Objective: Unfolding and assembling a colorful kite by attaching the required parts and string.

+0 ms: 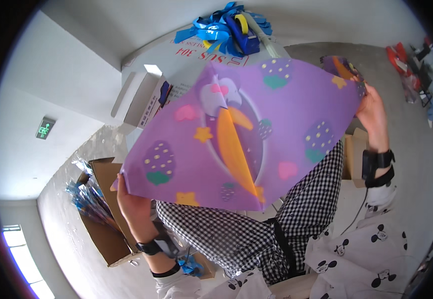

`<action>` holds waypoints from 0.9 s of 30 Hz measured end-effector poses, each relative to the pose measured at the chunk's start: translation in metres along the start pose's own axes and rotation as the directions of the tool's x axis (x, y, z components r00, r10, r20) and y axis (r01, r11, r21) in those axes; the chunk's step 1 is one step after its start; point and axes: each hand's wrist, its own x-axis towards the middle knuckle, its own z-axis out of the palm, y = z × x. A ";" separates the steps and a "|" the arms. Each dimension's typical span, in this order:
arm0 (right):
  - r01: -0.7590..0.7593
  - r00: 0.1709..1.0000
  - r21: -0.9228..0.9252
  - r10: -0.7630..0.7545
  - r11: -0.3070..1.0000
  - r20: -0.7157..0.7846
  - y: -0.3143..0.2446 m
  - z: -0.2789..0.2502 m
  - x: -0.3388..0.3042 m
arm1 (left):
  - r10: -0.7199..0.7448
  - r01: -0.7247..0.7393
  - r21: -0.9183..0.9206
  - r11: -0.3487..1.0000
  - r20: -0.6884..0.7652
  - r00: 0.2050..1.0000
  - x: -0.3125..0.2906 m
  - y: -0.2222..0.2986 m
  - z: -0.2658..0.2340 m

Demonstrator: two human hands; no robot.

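A purple kite-shaped sheet (296, 107) is stretched out above my lap, printed with berries, stars, pink shapes and a grey-and-orange figure. A crease runs down its middle. My left hand (134, 204) is closed on its left corner, with some fingers hidden behind it. At the upper right corner, my right hand (373, 112) pinches the edge. Just beyond that hand shows a smaller purple, orange and dark printed piece (338, 67); I cannot tell whether it belongs to the same sheet.
Beyond the sheet, a pale surface (151, 52) holds blue strips (211, 27) and a blue tape dispenser (246, 37). An open white carton (139, 97) stands left of it. A cardboard box (109, 219) of plastic-wrapped items is at left; another box (358, 149) is at right.
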 end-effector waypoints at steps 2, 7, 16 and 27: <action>0.035 0.996 -0.075 -0.041 0.997 -0.081 -0.023 -0.035 0.021 | 0.046 -0.045 0.033 0.998 -0.007 0.999 0.015 0.017 -0.014; 0.011 0.989 -0.119 -0.028 0.993 -0.144 -0.027 -0.120 0.085 | 0.069 -0.068 0.140 0.988 -0.005 0.998 0.058 0.046 -0.089; -0.199 0.925 -0.264 0.091 0.944 -0.370 0.009 -0.190 0.146 | -0.119 0.148 0.147 0.978 -0.191 0.974 0.092 0.058 -0.149; -0.332 0.832 -0.566 -0.050 0.754 -0.553 0.058 -0.193 0.197 | 0.132 0.056 0.531 0.846 -0.309 0.942 0.129 0.025 -0.168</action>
